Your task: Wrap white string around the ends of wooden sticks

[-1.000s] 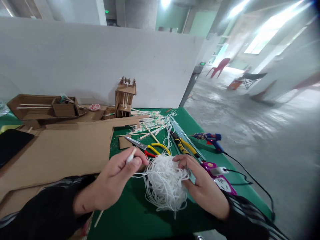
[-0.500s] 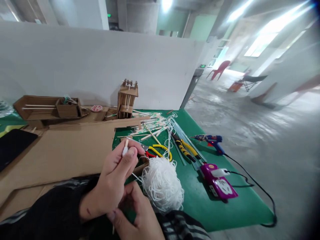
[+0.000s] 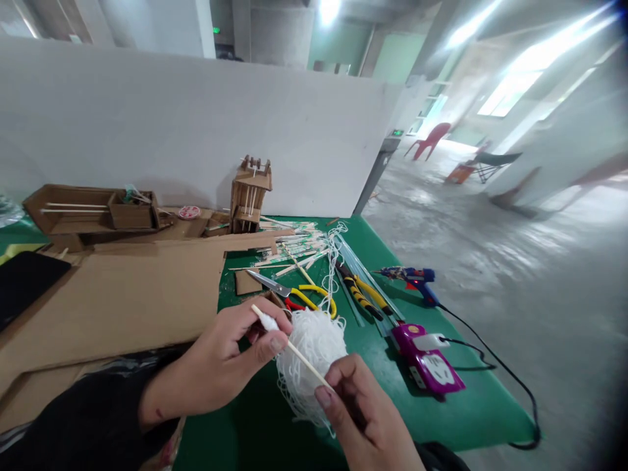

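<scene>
A thin wooden stick [image 3: 308, 364] slants between my two hands, with white string [image 3: 267, 321] wound thickly near its upper left end. My left hand [image 3: 240, 356] is closed on the stick just below the winding, thumb against fingers. The stick's lower right end is pinched between thumb and fingers of my right hand [image 3: 366, 405]. Behind and beneath the stick lies a large loose ball of white string [image 3: 314, 340]. Scissors [image 3: 289, 292] with yellow and red handles lie beyond my left hand, beside a small cardboard square [image 3: 248, 282].
A cardboard sheet [image 3: 147, 288] covers the left side. Cardboard builds [image 3: 250, 196] and several wrapped sticks [image 3: 299, 245] stand or lie at the back. Pliers [image 3: 360, 288], a glue gun [image 3: 412, 278] and a purple power strip [image 3: 429, 360] with cables occupy the right.
My right hand has moved right and my left hand has turned, so the stick now lies slanted across the string ball. The scissors' blades and cardboard square are uncovered.
</scene>
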